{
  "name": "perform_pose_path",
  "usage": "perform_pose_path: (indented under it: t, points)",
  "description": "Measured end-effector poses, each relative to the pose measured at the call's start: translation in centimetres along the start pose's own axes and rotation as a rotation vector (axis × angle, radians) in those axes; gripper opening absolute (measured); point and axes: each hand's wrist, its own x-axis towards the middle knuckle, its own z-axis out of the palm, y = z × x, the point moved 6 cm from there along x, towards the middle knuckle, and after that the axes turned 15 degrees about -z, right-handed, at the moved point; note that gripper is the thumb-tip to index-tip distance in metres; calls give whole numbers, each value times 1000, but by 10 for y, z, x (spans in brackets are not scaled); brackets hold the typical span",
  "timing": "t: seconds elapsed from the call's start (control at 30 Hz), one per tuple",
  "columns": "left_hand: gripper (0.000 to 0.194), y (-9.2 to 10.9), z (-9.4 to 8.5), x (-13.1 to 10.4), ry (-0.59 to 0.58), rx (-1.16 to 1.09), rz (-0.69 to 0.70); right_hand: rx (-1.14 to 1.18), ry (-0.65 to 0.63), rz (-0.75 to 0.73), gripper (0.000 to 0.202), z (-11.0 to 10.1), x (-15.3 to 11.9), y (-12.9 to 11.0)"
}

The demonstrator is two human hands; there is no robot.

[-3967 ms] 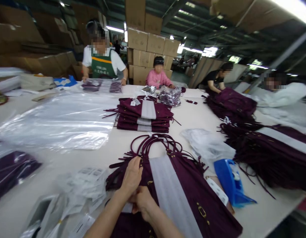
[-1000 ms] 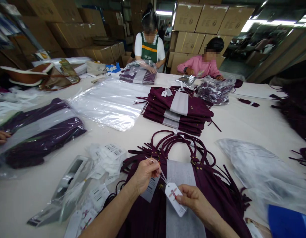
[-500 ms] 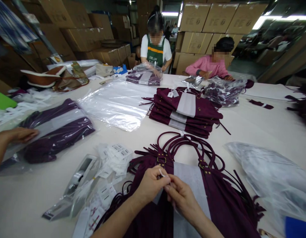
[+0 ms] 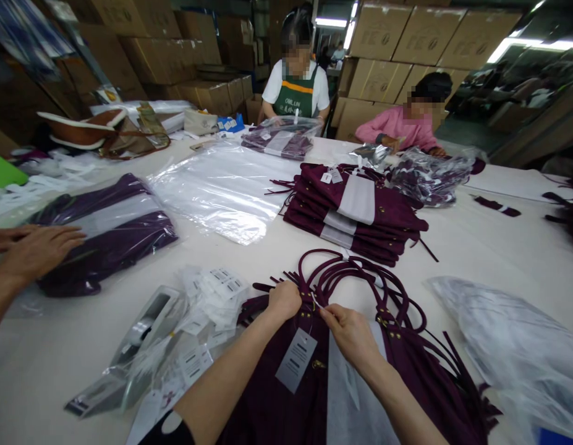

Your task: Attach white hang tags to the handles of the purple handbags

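Dark plum, suede-like fabric forms the large fringed handbag (image 4: 309, 405) lying on the near middle of the white table (image 4: 509, 253), a pale papery band (image 4: 351, 398) across its body. The right hand (image 4: 351, 330) has thumb and forefinger pinched on a thin white cord (image 4: 316, 301) at the left base of the handles. The left hand (image 4: 285, 300) curls beside it, nearly a fist; its fingertips are hidden, so what it grips cannot be told. A grey rectangular card tag (image 4: 297, 360) lies on the bag just below. The bag should handle soft and limp, best lifted by the rounded handles near their gold-studded bases. The cord looks light and perhaps slippery, suiting fingertips; the tag, stiff but easily creased, suits an edge hold.
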Motion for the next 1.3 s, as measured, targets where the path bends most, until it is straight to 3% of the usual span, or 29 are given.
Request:
perform_pose_path:
  t: [0.2, 0.5, 0.67, 0.87, 1.07, 1.3]
  points:
    - [18, -2, 6, 4, -148, -281, -81, 191, -113, -38, 29, 12, 7, 5]
    - [19, -4, 7, 3, -280, -564, -114, 460, -129, 29, 25, 7, 0, 7]
    - [17, -6, 9, 4, -337, -599, -105, 189, -56, 16, 31, 4, 2, 8]
    - [15, -4, 10, 3, -448, -601, -68, -115, -97, 5, 28, 14, 10, -4]
    - [21, 1, 16, -1, -652, -510, 61, -218, -85, 59, 26, 20, 18, -7]
    - [12, 2, 20, 3, -549, -268, 182, -199, -84, 67, 26, 22, 22, -8]
